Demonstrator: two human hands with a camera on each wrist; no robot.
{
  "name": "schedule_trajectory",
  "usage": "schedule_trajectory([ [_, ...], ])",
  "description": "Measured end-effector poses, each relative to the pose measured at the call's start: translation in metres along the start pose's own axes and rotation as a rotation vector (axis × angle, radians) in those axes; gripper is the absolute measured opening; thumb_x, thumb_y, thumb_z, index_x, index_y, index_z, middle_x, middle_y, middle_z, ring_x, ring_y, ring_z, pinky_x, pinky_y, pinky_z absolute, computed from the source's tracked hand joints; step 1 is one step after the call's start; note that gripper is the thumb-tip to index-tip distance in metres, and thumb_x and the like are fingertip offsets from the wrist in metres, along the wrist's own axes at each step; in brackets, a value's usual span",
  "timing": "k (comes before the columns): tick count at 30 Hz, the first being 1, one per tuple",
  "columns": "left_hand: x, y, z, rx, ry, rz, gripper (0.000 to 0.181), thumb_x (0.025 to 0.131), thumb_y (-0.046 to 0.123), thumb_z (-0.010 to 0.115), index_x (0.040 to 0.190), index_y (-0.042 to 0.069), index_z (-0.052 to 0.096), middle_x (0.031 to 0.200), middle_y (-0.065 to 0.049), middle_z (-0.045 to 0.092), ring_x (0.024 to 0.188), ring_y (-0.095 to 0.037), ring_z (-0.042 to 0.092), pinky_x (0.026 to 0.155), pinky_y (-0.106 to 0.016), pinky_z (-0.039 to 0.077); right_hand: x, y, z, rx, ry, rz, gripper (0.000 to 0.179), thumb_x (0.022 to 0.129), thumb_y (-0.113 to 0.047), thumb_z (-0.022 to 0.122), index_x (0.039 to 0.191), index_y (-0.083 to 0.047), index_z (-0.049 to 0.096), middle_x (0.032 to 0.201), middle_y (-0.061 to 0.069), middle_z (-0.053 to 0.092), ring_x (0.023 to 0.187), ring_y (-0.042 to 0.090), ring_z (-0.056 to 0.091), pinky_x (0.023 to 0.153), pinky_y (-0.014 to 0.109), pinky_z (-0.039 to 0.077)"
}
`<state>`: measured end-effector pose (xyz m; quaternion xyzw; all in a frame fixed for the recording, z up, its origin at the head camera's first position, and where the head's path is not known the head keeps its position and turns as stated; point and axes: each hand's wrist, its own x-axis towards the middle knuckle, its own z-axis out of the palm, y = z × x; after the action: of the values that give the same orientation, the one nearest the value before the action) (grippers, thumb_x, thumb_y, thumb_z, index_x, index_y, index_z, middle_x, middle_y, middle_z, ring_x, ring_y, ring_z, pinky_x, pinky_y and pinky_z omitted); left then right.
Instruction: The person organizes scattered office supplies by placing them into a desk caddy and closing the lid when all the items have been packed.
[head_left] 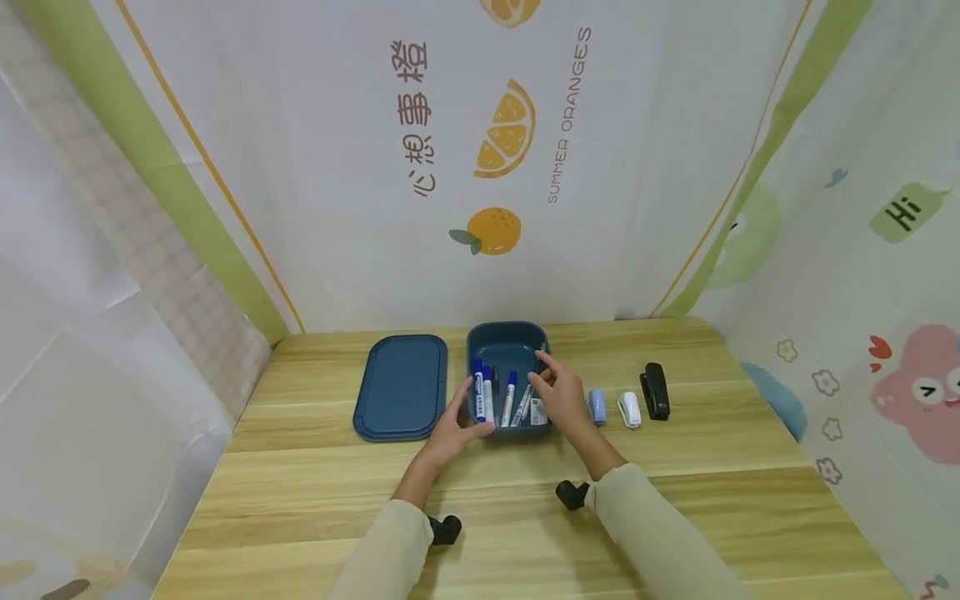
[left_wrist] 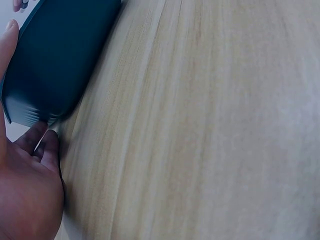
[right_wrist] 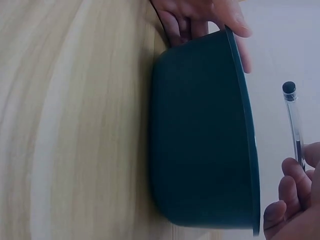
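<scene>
Right of the right hand (head_left: 561, 402): lilac stapler (head_left: 597, 407), white stapler (head_left: 629, 410), black stapler (head_left: 656, 392); beyond it, orange-printed curtain (head_left: 337, 167).

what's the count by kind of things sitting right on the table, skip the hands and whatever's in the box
Box: 1
Lid: 1
Staplers: 3 (black, white, light blue)
Total: 5

The box (right_wrist: 200, 135) looks like smooth matt plastic, the pen (right_wrist: 293, 117) clear plastic, the table (head_left: 300, 500) grained wood.
</scene>
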<state>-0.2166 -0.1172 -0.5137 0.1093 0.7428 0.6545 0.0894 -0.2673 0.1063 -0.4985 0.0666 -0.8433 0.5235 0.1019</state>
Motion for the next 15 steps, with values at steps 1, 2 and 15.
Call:
schedule_trajectory([
  [1, 0.0000, 0.0004, 0.0001, 0.003, 0.001, 0.001, 0.092, 0.088, 0.010, 0.073, 0.157, 0.008, 0.013, 0.148, -0.031, 0.031, 0.140, -0.044, 0.023, 0.112, -0.054, 0.020, 0.0007, -0.0008, 0.0007, 0.002, -0.003, 0.003, 0.046, 0.094, -0.013, 0.066, 0.138, -0.007, 0.055, 0.077, 0.005, 0.058, 0.065, 0.017, 0.051, 0.054, 0.024, 0.041],
  [2, 0.0000, 0.0011, 0.0001, 0.006, 0.001, 0.001, 0.091, 0.088, 0.010, 0.073, 0.157, 0.008, 0.013, 0.148, -0.031, 0.031, 0.140, -0.045, 0.023, 0.112, -0.054, 0.020, 0.0016, -0.0013, 0.0016, -0.001, -0.006, 0.006, 0.046, 0.095, -0.013, 0.065, 0.139, -0.007, 0.054, 0.077, 0.005, 0.057, 0.065, 0.017, 0.051, 0.054, 0.024, 0.041],
  [15, -0.0011, 0.0027, 0.0012, 0.008, 0.004, 0.004, 0.091, 0.088, 0.009, 0.073, 0.156, 0.006, 0.013, 0.146, -0.032, 0.033, 0.139, -0.045, 0.026, 0.111, -0.055, 0.022, 0.0065, -0.0006, 0.0083, -0.015, -0.028, 0.041, 0.045, 0.095, -0.015, 0.065, 0.138, -0.005, 0.055, 0.077, 0.005, 0.056, 0.062, 0.018, 0.051, 0.052, 0.026, 0.043],
])
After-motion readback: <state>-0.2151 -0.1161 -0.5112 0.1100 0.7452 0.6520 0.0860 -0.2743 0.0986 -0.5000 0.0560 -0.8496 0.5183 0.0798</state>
